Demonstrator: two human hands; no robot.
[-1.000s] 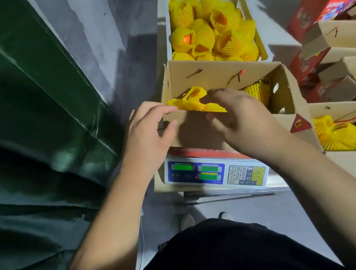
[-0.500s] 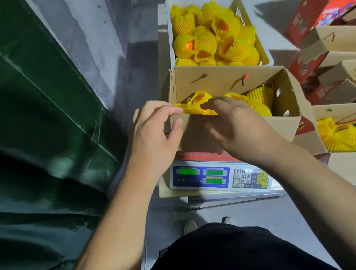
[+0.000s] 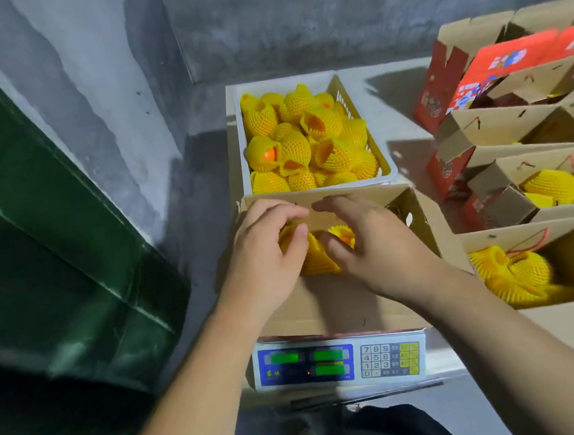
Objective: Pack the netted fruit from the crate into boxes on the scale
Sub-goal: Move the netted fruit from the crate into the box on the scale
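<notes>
A white crate (image 3: 307, 81) at the back holds several fruits in yellow foam nets (image 3: 297, 143). In front of it an open cardboard box (image 3: 326, 307) stands on a digital scale (image 3: 337, 360). Both hands are inside the box. My left hand (image 3: 264, 253) curls its fingers over a netted fruit (image 3: 314, 255) on the box's left side. My right hand (image 3: 377, 249) grips another netted fruit (image 3: 343, 234) between thumb and fingers; its orange skin shows through the net's opening. The hands hide the other contents of the box.
Several open cardboard boxes (image 3: 546, 314) with netted fruit and red printed cartons (image 3: 498, 61) stand to the right. A green tarpaulin (image 3: 27, 251) and a concrete wall (image 3: 98, 96) close off the left. My feet show below the scale.
Both hands have moved from the box's near edge forward and down into the box, carrying the netted fruit with them. The view has tilted up.
</notes>
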